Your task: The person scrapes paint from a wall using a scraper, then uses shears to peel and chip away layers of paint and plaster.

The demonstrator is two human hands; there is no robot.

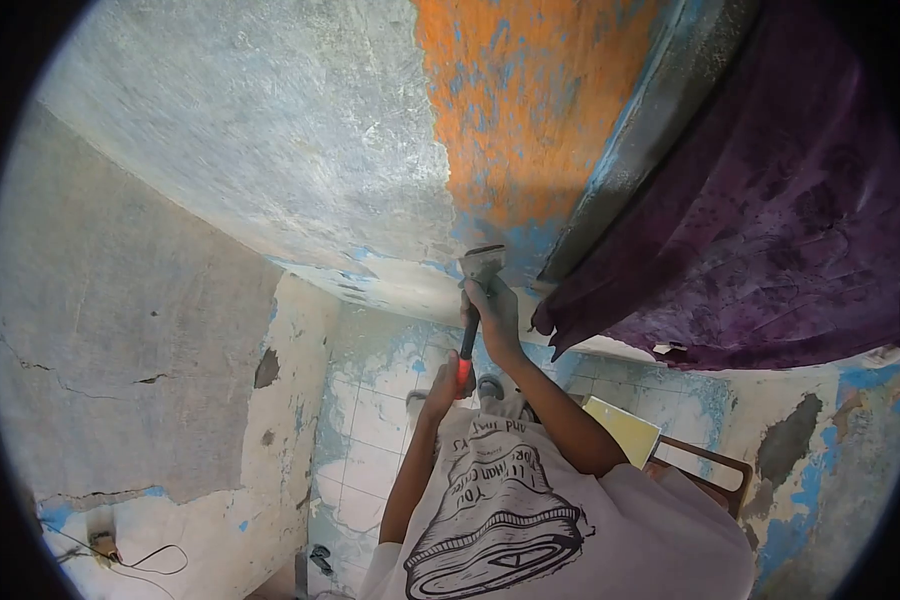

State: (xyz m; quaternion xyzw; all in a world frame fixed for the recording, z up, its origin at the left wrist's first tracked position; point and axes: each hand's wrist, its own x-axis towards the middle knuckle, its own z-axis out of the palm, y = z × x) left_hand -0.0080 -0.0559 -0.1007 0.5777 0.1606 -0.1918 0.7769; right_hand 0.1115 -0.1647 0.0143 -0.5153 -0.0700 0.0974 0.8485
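A scraper [483,262] with a wide grey head and a black and red handle is held in both my hands. My left hand [446,385] is wrapped round the red end of the handle, low in front of my shirt. Higher up, my right hand [496,315] grips the black part just below the head. The blade edge is right at the wall [515,215], at the lower end of an orange strip [530,110] with blue patches. Left of that strip the surface is grey and scraped-looking.
A dark purple curtain [750,220] hangs at the right beside the door or window frame [635,150]. Below are a tiled floor [365,440] with pale patches, and a wooden chair [710,465] with a yellow board [620,430]. Loose wires [155,560] hang from the left wall.
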